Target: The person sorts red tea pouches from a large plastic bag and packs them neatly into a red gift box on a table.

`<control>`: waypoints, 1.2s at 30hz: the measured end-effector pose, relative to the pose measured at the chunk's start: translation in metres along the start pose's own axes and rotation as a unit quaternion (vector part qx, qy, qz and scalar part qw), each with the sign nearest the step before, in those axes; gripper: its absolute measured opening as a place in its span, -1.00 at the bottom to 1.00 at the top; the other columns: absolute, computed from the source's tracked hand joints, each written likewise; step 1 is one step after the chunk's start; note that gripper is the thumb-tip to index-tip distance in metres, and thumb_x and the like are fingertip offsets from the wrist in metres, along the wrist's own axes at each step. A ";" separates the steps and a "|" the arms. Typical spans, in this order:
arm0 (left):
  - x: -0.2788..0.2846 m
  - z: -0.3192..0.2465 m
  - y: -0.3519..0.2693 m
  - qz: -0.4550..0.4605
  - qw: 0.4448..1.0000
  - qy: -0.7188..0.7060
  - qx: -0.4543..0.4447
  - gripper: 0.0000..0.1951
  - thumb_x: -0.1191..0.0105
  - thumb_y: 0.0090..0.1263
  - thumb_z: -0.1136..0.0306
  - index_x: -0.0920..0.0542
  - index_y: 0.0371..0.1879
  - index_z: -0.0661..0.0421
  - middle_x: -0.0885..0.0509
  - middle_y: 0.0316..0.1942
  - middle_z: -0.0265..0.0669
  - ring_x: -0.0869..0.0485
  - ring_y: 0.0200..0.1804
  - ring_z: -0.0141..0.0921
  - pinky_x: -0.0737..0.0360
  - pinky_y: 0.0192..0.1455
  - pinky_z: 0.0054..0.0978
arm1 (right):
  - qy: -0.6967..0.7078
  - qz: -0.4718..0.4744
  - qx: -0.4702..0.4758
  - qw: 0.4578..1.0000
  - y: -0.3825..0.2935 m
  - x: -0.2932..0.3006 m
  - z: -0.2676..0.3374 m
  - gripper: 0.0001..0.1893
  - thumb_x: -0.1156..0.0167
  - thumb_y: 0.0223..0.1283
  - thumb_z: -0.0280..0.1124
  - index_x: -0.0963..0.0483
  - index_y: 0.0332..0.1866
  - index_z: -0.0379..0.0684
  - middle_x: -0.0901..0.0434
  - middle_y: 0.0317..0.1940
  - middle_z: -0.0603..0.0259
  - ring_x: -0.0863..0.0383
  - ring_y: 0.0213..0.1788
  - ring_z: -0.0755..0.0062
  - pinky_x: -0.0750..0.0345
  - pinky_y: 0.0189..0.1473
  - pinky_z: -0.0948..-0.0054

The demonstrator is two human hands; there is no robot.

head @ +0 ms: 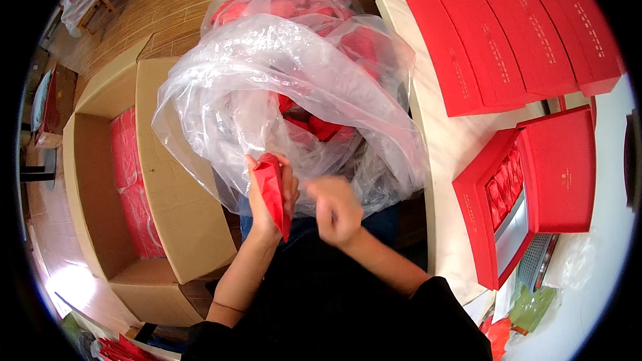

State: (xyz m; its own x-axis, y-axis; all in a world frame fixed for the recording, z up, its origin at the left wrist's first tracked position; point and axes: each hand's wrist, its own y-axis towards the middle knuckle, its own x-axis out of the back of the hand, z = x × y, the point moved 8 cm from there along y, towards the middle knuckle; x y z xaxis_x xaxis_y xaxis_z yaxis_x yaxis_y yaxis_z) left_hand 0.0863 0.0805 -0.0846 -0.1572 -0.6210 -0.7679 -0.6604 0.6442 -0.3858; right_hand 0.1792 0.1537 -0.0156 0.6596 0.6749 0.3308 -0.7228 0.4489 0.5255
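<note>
Upright in my left hand (275,195) is a folded red packet (271,193), its lower end narrowing to a point near my wrist. My right hand (339,211) is just to the right, apart from the packet and blurred by motion. Its fingers look curled; whether anything small is inside them is hidden. Beyond both hands, a large clear plastic bag (235,77) gapes towards me, with red wrapped pieces (326,128) visible through its mouth. More red pieces press against the far side of the bag.
Left of me stands an open cardboard box (180,175) holding red plastic-wrapped packs (135,195). On the right, a pale marble-patterned table (441,170) bears several closed red gift boxes (491,35). Nearer, an open red box (559,170) contains shiny red packets (504,185) in part of its tray.
</note>
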 end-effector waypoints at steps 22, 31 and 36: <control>-0.005 0.013 -0.016 0.111 0.980 0.133 0.102 -0.60 -0.12 0.34 0.29 -0.44 0.08 0.24 -0.60 0.03 -0.07 -0.60 0.04 -0.32 -0.54 0.10 -0.33 | -0.053 0.068 -0.331 0.939 -0.001 -0.008 -0.257 -0.47 -0.04 0.26 -0.06 -0.40 0.17 -0.27 -0.54 0.04 -0.01 -0.47 0.15 0.10 -0.35 0.23 0.24; 0.007 0.014 -0.011 -0.001 0.987 0.149 0.065 -0.59 0.18 0.50 0.10 -0.43 0.05 0.22 -0.60 -0.11 -0.18 -0.63 -0.11 -0.35 -0.59 -0.03 -0.36 | 0.541 0.049 -0.520 0.659 -0.010 -0.009 -0.109 -0.51 0.18 0.45 -0.07 -0.38 0.17 -0.30 -0.59 -0.06 -0.04 -0.65 -0.12 0.23 -0.56 -0.03 0.30; 0.005 0.014 -0.008 -0.031 0.988 0.144 0.056 -0.53 0.26 0.53 0.00 -0.43 0.07 0.19 -0.60 -0.11 -0.23 -0.62 -0.14 -0.40 -0.58 -0.06 -0.39 | 0.428 0.008 -0.536 0.728 -0.027 0.003 -0.099 -0.57 0.05 0.42 -0.10 -0.40 0.15 -0.24 -0.62 -0.09 0.11 -0.65 -0.13 0.42 -0.57 -0.04 0.43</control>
State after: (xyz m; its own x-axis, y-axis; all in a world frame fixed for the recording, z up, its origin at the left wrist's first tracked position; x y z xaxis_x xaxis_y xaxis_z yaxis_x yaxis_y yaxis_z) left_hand 0.1015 0.0782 -0.0927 -0.3317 -0.7515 -0.5703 -0.5926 0.6364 -0.4938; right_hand 0.1804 0.2013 -0.1060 0.6114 0.5968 -0.5197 -0.7768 0.3273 -0.5381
